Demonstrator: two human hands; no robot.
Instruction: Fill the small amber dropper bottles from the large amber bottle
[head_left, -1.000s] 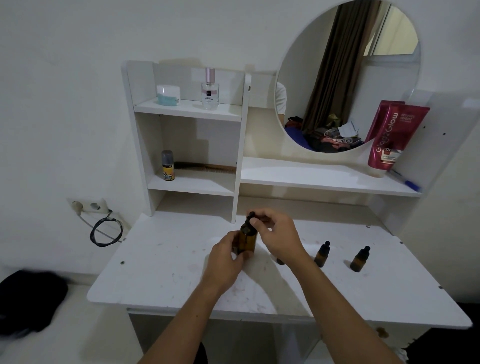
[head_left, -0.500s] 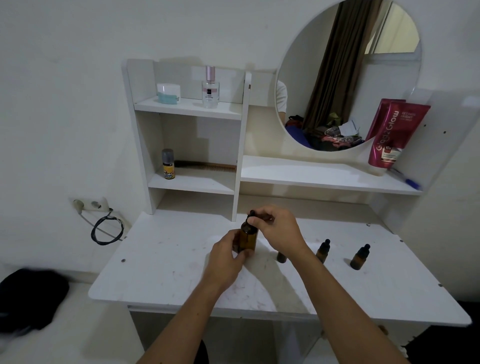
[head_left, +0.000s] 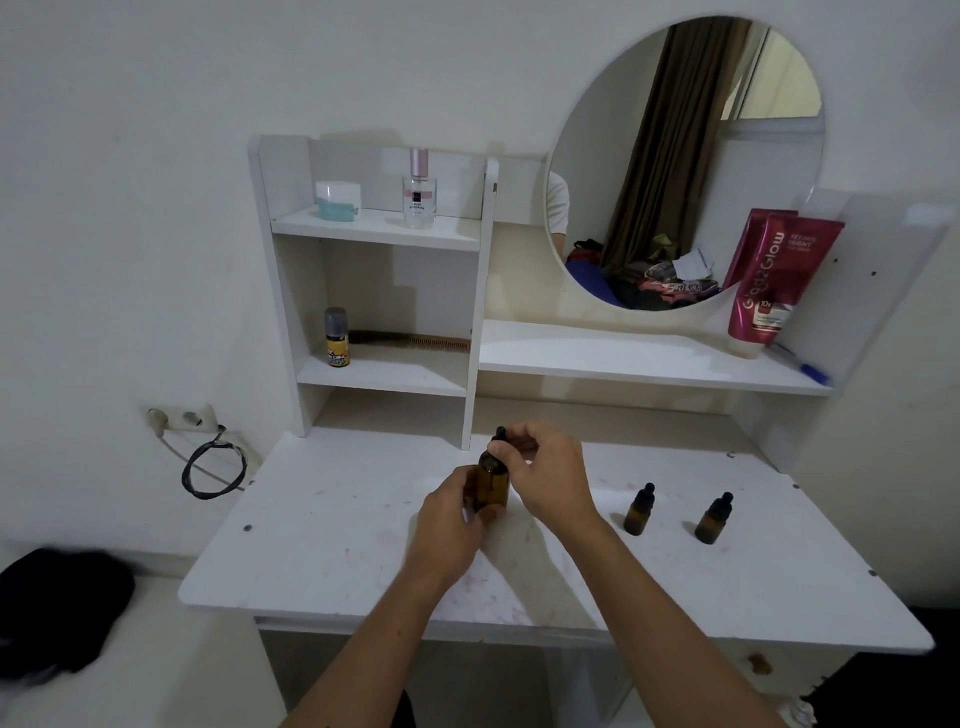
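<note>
At mid-bench (head_left: 322, 519), the left hand (head_left: 449, 525) grips the upright big bottle (head_left: 492, 486). Directly above, the right hand (head_left: 550, 480) pinches its cap (head_left: 500, 441); small bottles (head_left: 640, 510) stand capped, rightward.

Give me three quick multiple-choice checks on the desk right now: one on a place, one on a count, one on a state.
1. Where do the small dropper bottles stand?
A. On the top shelf
B. On the desk, to the right of both hands
C. On the floor

2. How many small dropper bottles are in plain view?
A. Two
B. Four
C. Six

3. What is the right hand doing?
A. Resting flat on the desk
B. Pinching the large bottle's dropper cap
C. Holding the red tube

Key: B, the small dropper bottles stand on the desk; A, only these two show; B, the right hand pinches the dropper cap while the left hand grips the large amber bottle.
</note>
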